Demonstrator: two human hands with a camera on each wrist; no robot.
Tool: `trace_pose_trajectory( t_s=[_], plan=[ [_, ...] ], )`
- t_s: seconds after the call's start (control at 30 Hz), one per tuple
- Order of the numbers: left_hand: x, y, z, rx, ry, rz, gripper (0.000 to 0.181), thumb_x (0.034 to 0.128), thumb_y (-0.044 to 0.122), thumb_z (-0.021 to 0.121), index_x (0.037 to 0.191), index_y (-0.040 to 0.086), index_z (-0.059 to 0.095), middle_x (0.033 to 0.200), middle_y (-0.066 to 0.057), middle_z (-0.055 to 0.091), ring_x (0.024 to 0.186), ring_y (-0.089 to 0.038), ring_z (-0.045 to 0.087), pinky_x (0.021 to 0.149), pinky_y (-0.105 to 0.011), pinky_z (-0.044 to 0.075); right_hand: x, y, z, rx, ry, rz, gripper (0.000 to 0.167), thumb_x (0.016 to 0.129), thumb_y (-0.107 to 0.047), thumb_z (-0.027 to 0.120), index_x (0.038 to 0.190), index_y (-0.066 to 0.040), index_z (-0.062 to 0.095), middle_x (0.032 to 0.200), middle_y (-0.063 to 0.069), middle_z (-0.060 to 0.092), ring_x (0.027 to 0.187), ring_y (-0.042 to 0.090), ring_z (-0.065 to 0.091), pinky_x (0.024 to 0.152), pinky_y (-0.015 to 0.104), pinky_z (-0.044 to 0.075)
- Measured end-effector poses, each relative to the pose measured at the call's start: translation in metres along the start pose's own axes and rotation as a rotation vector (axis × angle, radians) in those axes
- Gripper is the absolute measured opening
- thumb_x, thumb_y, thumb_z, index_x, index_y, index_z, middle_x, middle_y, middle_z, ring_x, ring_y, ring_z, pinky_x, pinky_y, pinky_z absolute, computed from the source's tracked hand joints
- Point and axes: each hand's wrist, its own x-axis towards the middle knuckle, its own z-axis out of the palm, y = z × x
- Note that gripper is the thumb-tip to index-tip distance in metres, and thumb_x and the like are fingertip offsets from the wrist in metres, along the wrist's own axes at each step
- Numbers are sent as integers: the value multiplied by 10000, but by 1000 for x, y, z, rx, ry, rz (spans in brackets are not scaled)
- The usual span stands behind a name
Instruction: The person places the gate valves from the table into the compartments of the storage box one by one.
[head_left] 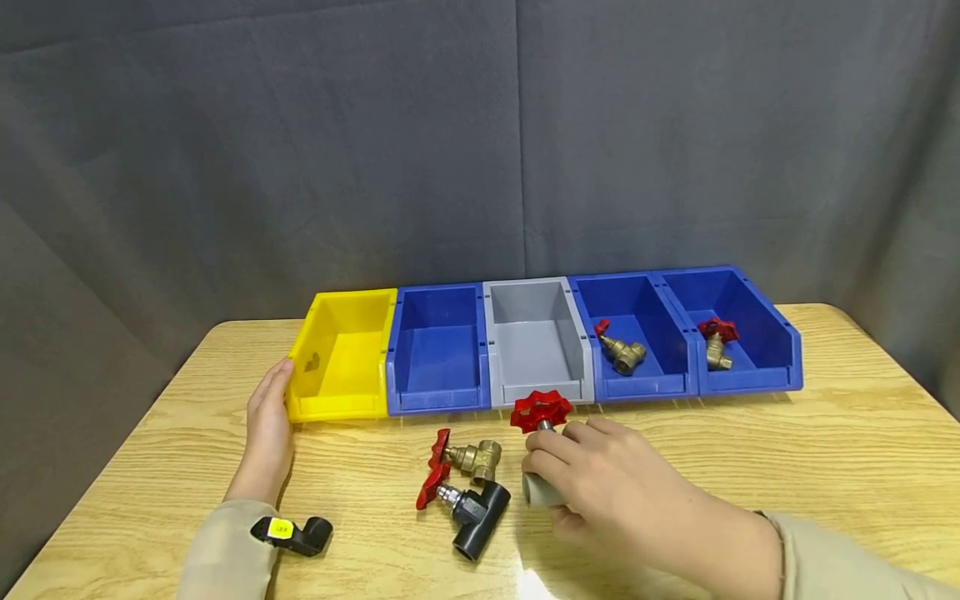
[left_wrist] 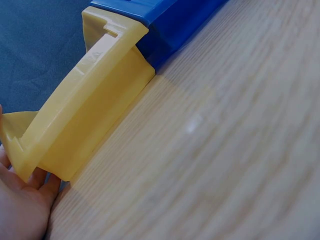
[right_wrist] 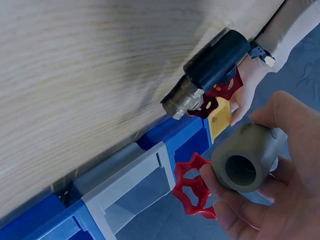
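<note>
My right hand (head_left: 615, 475) grips a grey valve (head_left: 542, 490) with a red handwheel, above the table just in front of the grey bin (head_left: 534, 342). In the right wrist view the thumb and fingers hold the grey valve body (right_wrist: 245, 157). My left hand (head_left: 268, 425) touches the left side of the yellow bin (head_left: 337, 407), its fingers lying along the wall; in the left wrist view some fingers reach under the yellow bin's edge (left_wrist: 100, 105). Between the hands lie a brass valve (head_left: 474, 460) and a black valve (head_left: 480, 521), both with red handwheels.
Two blue bins at the right each hold a brass valve (head_left: 624, 354), (head_left: 717, 350) with a red handwheel. Another blue bin (head_left: 438, 400) stands between the yellow and grey ones. Behind the row hangs a dark grey curtain (head_left: 375, 150).
</note>
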Motion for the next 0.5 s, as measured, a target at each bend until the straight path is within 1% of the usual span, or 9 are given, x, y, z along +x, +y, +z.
trace_pose_trajectory(
  t_s=[0.07,0.23,0.5],
  plan=[
    [0,0,0,2,-1,1,593,1072,434,340,1563,105,286,1559,-29,315,1405,-137,296,1169,-237,224,1,2,0,7,2,17,405,597,-146,747,994,-122,670,1019,-15,651,786,185,611,685,337,553],
    [-1,0,0,8,-1,-2,595,1072,438,337,1564,107,284,1559,-29,314,1406,-140,295,1171,-244,225,3,9,2,31,37,65,393,616,-157,780,993,-111,677,1032,6,674,839,210,658,721,373,580],
    [-1,0,1,10,3,-3,593,1070,447,341,1556,109,308,1520,-25,346,1382,-139,320,1164,-245,241,8,25,6,48,63,120,369,661,-154,783,1012,-95,688,1045,10,676,844,201,657,687,348,567]
  ],
)
